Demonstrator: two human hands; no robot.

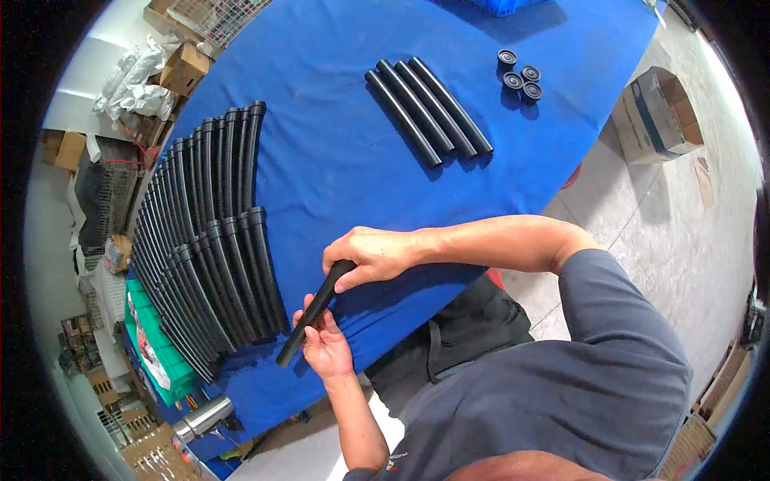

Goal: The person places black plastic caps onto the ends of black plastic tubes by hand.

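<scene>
A black tube [321,303] slants between my two hands above the blue-covered table. My right hand [375,255] is wrapped round its upper end, which is mostly hidden by the fingers. My left hand [327,346] holds the tube lower down between thumb and fingers, palm up. The tube's lower end sticks out past the left hand. Farther back on the table lie several loose black tubes [429,108] side by side. Several round black caps [530,73] sit to their right. At the left are two overlapping rows of black tubes [233,160] with wider collars at their upper ends.
A green bin [156,341] and a shiny metal cylinder [204,418] are at the lower left. Part of a blue crate [501,6] shows at the top edge. An open cardboard box [654,116] stands on the floor at right. Cartons and wire baskets line the left side.
</scene>
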